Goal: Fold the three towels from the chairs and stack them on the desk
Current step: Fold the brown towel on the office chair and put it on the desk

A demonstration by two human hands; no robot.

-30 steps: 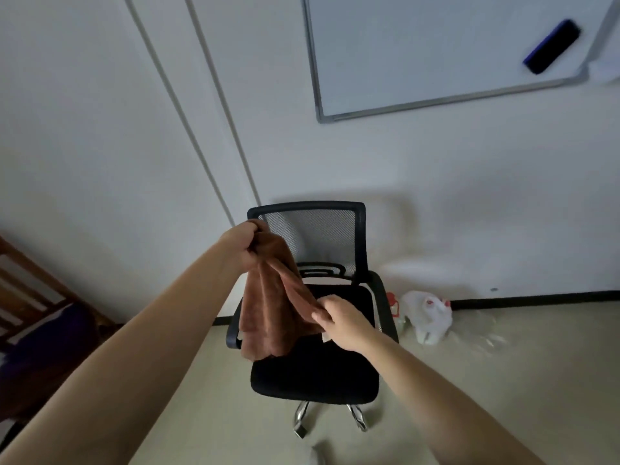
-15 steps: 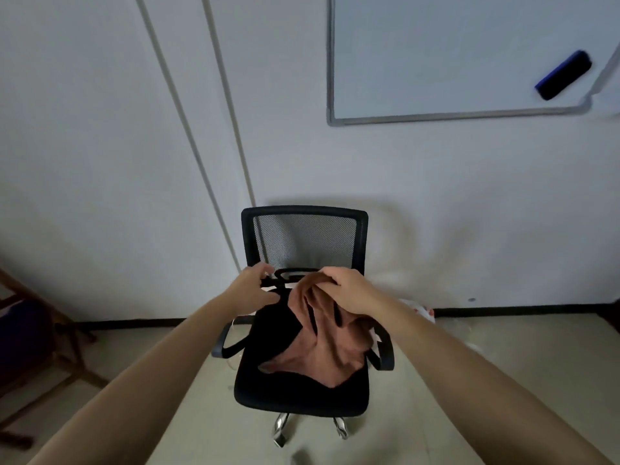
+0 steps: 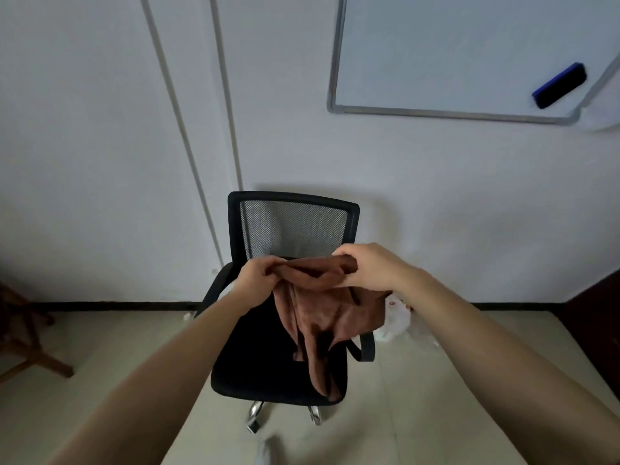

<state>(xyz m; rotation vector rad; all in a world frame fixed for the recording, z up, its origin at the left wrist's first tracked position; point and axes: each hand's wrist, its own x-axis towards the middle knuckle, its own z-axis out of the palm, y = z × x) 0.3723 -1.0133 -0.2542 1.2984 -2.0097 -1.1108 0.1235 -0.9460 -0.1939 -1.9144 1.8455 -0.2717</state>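
Note:
A brown towel hangs in the air over the seat of a black mesh-backed office chair. My left hand grips its top edge on the left. My right hand pinches the same top edge on the right, so the cloth is stretched between them and droops in loose folds down to the seat front. Neither the desk nor any other towel is in view.
The chair stands against a white wall with a whiteboard and a blue eraser on it. A white plastic jug sits on the floor right of the chair. A wooden frame stands at the left.
The towel has been lifted off the seat. Both hands came together at its top edge and now hold it spread between them; a second ago the left hand alone held it high.

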